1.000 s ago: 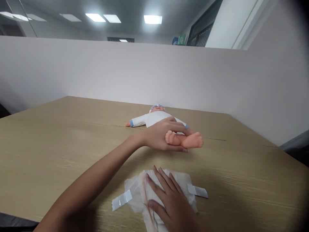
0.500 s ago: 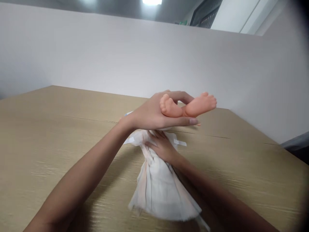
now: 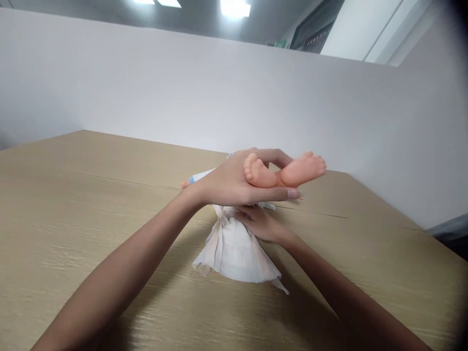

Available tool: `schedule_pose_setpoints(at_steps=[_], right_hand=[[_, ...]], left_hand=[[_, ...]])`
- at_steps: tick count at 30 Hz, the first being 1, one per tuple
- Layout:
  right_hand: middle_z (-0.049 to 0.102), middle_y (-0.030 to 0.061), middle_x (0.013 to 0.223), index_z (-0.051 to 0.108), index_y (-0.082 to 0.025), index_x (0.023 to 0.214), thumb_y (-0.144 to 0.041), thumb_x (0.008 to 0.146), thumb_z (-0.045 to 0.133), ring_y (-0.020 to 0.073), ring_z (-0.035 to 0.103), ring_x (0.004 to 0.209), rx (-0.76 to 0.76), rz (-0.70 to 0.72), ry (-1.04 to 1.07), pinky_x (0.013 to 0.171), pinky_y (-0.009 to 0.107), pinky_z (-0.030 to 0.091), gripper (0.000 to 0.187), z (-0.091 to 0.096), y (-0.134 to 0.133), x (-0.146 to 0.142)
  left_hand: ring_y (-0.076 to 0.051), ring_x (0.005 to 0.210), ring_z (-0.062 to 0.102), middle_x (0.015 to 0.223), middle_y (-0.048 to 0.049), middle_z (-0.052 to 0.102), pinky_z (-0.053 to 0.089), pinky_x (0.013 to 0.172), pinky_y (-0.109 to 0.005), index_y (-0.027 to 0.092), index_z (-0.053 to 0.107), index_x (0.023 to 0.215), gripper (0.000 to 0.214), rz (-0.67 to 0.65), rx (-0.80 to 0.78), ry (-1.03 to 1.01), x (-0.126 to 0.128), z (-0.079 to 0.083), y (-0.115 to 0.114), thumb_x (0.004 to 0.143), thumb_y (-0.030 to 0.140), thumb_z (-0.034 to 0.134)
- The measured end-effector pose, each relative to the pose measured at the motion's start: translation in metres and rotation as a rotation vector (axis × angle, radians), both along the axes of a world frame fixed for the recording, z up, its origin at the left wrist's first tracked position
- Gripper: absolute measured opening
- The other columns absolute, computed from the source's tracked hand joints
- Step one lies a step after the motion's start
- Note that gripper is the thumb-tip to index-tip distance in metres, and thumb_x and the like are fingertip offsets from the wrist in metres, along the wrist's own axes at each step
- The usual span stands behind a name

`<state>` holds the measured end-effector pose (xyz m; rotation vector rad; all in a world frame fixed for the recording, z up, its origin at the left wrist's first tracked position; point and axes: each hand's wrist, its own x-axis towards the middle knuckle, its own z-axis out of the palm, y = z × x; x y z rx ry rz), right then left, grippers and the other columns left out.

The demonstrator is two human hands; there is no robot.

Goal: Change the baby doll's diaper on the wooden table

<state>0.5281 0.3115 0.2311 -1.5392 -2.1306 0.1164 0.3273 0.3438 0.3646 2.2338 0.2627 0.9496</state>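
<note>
Doll [image 3: 305, 169]: centre of the table, head end far, feet raised and pointing near-right. Trunk and most of the head hidden behind the wrist and hand; only a sleeve [image 3: 203, 175] and a bit of cap edge show, far left of the grip.

Left hand [image 3: 234, 178]: closed around both ankles, fingers over the far side, thumb along the near side. Feet stick out past the grip. Risk: ankles look smooth and bunched; a loosened thumb could let one foot slip and the legs drop onto the hand below. Lifting higher could drag the trunk nearer or twist it.

Diaper [image 3: 239, 258]: below the legs, gathered at the middle, flared at the near end, ragged at its near-right corner. Risk: the gathers could stay folded under the doll, leaving it crooked. Thin edges could tear if tugged.

Tab [image 3: 268, 206]: sticks out right, just beyond the hands. Risk: it could catch on skin or on the table if it is sticky; cannot tell from here.

Right hand [image 3: 261, 222]: against the diaper's right side, below the left hand. Fingertips hidden; cannot tell whether flat or pinching. Risk: placing blind, it could push the diaper off-centre.

Table [image 3: 66, 209]: looks smooth, so the diaper could slide.
</note>
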Motion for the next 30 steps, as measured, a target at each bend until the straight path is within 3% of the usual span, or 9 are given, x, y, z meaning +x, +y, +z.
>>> schedule_pose_setpoints(at_steps=[3, 5, 8, 13, 16, 19, 23, 27, 30], right_hand=[[0.072, 0.0049, 0.147, 0.076, -0.029, 0.135, -0.036, 0.113, 0.051, 0.0302, 0.061, 0.143, -0.134, 0.057, 0.047, 0.120, 0.053, 0.049, 0.034, 0.009, -0.038, 0.019], [0.073, 0.0092, 0.145, 0.074, -0.028, 0.136, -0.043, 0.109, 0.057, 0.0357, 0.062, 0.140, -0.165, -0.013, 0.134, 0.118, 0.060, 0.049, 0.035, 0.016, -0.064, 0.028], [0.073, 0.0113, 0.142, 0.067, -0.029, 0.141, -0.049, 0.104, 0.066, 0.0376, 0.065, 0.135, -0.099, -0.122, 0.269, 0.113, 0.061, 0.052, 0.042, 0.025, -0.092, 0.030], [0.071, 0.0081, 0.141, 0.064, -0.031, 0.139, -0.041, 0.097, 0.075, 0.0330, 0.065, 0.132, 0.137, 0.002, 0.404, 0.113, 0.052, 0.052, 0.045, 0.034, -0.099, 0.009], [0.077, 0.0072, 0.120, 0.071, -0.026, 0.126, -0.035, 0.095, 0.074, 0.0306, 0.072, 0.113, 0.136, 0.063, 0.432, 0.100, 0.047, 0.058, 0.032, 0.037, -0.094, 0.004], [0.079, 0.0073, 0.122, 0.073, -0.026, 0.129, -0.030, 0.093, 0.075, 0.0301, 0.074, 0.113, 0.097, 0.143, 0.396, 0.101, 0.046, 0.058, 0.036, 0.037, -0.094, 0.015], [0.074, 0.0057, 0.141, 0.072, -0.031, 0.135, -0.022, 0.098, 0.066, 0.0283, 0.068, 0.132, 0.106, 0.302, 0.280, 0.117, 0.047, 0.051, 0.039, 0.027, -0.104, 0.049], [0.069, 0.0067, 0.149, 0.072, -0.032, 0.136, -0.014, 0.097, 0.056, 0.0288, 0.061, 0.144, 0.151, 0.420, -0.007, 0.119, 0.050, 0.048, 0.045, 0.003, -0.112, 0.077], [0.067, 0.0078, 0.152, 0.070, -0.030, 0.136, -0.009, 0.095, 0.052, 0.0277, 0.056, 0.150, 0.172, 0.426, -0.117, 0.119, 0.050, 0.048, 0.049, -0.017, -0.112, 0.085]], left_hand=[[-0.020, 0.099, 0.072, 0.113, -0.0026, 0.078, 0.053, 0.084, -0.032, 0.024, 0.077, 0.117, 0.036, -0.013, -0.031, 0.015, 0.001, -0.007, -0.003, 0.091, 0.048, 0.083], [-0.020, 0.096, 0.072, 0.110, -0.0037, 0.078, 0.054, 0.084, -0.032, 0.023, 0.076, 0.114, 0.037, -0.047, -0.051, 0.024, 0.000, -0.014, -0.007, 0.090, 0.049, 0.084], [-0.020, 0.094, 0.071, 0.107, -0.0044, 0.078, 0.054, 0.081, -0.033, 0.023, 0.075, 0.113, 0.037, -0.074, -0.085, 0.051, -0.002, -0.028, -0.016, 0.090, 0.049, 0.084], [-0.024, 0.109, 0.069, 0.116, -0.0041, 0.078, 0.055, 0.095, -0.039, 0.025, 0.075, 0.118, 0.040, -0.048, -0.044, 0.046, -0.001, -0.048, -0.034, 0.086, 0.047, 0.087], [-0.026, 0.116, 0.069, 0.122, -0.0049, 0.078, 0.054, 0.103, -0.043, 0.027, 0.075, 0.124, 0.042, -0.067, 0.019, 0.041, -0.006, -0.054, -0.044, 0.088, 0.046, 0.086], [-0.029, 0.125, 0.067, 0.131, -0.0074, 0.076, 0.052, 0.111, -0.046, 0.028, 0.073, 0.131, 0.045, -0.043, 0.120, 0.101, -0.026, -0.059, -0.049, 0.092, 0.046, 0.083], [-0.033, 0.131, 0.066, 0.131, -0.0111, 0.076, 0.049, 0.118, -0.051, 0.026, 0.075, 0.127, 0.038, -0.010, 0.282, 0.251, -0.072, -0.081, -0.045, 0.096, 0.047, 0.079], [-0.036, 0.153, 0.051, 0.150, -0.0135, 0.068, 0.042, 0.127, -0.057, 0.025, 0.069, 0.140, 0.046, -0.048, 0.364, 0.323, -0.110, -0.123, -0.032, 0.097, 0.038, 0.077], [-0.035, 0.159, 0.044, 0.161, -0.0141, 0.060, 0.045, 0.126, -0.055, 0.026, 0.060, 0.153, 0.055, -0.047, 0.375, 0.339, -0.122, -0.154, -0.026, 0.099, 0.031, 0.072]])
